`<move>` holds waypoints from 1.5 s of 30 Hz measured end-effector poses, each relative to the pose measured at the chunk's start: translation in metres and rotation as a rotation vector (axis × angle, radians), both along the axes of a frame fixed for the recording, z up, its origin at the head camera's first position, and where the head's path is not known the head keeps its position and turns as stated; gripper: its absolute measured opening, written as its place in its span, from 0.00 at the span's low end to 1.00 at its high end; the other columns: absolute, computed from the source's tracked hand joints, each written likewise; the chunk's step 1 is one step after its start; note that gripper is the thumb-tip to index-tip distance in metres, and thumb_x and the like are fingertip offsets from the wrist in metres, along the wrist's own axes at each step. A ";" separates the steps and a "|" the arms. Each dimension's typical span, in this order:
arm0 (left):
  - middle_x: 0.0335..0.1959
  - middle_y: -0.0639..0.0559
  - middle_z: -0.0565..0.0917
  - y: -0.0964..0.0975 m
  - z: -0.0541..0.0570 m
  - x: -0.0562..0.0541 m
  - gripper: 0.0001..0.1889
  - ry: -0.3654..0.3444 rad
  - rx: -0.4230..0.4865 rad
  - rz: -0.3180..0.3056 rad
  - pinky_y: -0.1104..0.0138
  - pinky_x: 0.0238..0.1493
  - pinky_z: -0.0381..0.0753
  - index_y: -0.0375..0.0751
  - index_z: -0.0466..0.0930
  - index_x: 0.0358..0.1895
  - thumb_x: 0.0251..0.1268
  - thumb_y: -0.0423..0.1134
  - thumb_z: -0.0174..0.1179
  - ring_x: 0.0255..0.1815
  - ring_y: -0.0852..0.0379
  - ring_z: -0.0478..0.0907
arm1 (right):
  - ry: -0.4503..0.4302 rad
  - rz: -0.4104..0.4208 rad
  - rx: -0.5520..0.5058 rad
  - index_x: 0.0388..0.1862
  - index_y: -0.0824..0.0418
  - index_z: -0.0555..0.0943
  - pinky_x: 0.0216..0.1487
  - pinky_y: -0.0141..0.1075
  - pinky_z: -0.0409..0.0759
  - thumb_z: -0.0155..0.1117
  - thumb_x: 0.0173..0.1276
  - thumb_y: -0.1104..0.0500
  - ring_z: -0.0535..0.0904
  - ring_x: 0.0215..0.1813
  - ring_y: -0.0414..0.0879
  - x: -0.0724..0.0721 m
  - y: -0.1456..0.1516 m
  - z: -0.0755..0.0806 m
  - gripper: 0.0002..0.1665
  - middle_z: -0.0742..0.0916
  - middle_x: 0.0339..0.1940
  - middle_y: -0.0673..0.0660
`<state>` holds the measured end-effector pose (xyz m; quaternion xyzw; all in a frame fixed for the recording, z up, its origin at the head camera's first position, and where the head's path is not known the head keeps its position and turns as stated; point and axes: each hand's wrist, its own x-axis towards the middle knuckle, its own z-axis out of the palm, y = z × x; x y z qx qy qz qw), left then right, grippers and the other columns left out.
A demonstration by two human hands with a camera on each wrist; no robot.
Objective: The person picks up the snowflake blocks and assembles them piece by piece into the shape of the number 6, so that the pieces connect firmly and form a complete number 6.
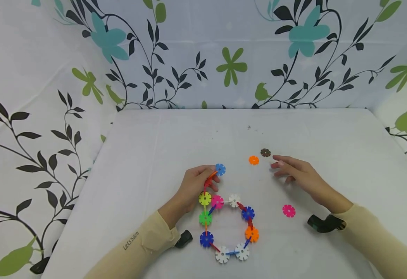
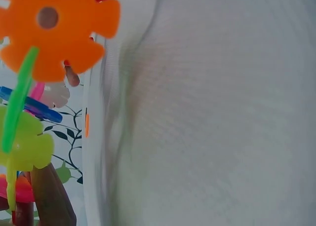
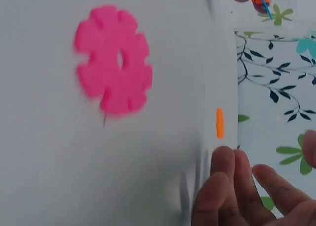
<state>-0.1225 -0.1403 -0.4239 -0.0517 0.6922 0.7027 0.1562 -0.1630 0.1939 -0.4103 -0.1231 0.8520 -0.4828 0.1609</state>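
Observation:
My left hand [image 1: 192, 186] pinches the upper end of a chain of notched flower discs, at a red-orange disc [image 1: 208, 181] seen nearly edge-on. A light blue disc [image 1: 220, 169] is joined at the tip, just past the fingertips. Below, the chain runs through a yellow disc [image 1: 205, 198] and a green disc [image 1: 205, 218] into a ring of interlocked discs in white, blue, orange and pink. My right hand [image 1: 299, 176] holds nothing, its fingers loosely bent beside a loose brown disc [image 1: 265, 152] and a loose orange disc [image 1: 254, 160]. The left fingers [image 2: 52, 199] partly show in the left wrist view.
A loose pink disc [image 1: 288, 210] lies on the white tabletop [image 1: 161, 135], below my right hand; it also fills much of the right wrist view. Dark wrist straps [image 1: 326, 224] show at the cuffs. A patterned cloth [image 1: 189, 31] hangs behind the table.

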 end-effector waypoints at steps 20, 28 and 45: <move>0.47 0.40 0.84 0.000 0.003 -0.001 0.20 -0.070 0.026 -0.013 0.64 0.40 0.86 0.37 0.75 0.66 0.82 0.44 0.50 0.34 0.54 0.85 | -0.019 0.411 0.138 0.46 0.56 0.89 0.41 0.34 0.83 0.77 0.62 0.59 0.83 0.36 0.48 0.006 0.040 0.000 0.13 0.88 0.39 0.52; 0.50 0.39 0.84 0.000 0.003 -0.002 0.21 -0.065 0.040 -0.021 0.64 0.44 0.84 0.38 0.71 0.71 0.82 0.42 0.48 0.35 0.55 0.85 | 0.053 0.436 0.242 0.40 0.48 0.88 0.38 0.32 0.79 0.82 0.53 0.58 0.78 0.38 0.47 0.015 0.036 0.001 0.16 0.85 0.37 0.47; 0.50 0.42 0.85 -0.001 0.002 0.001 0.21 -0.079 0.022 -0.021 0.64 0.48 0.82 0.36 0.73 0.68 0.82 0.43 0.49 0.37 0.54 0.85 | 0.092 0.474 0.309 0.41 0.44 0.85 0.42 0.34 0.79 0.84 0.51 0.57 0.77 0.41 0.44 0.014 0.035 0.001 0.19 0.84 0.39 0.43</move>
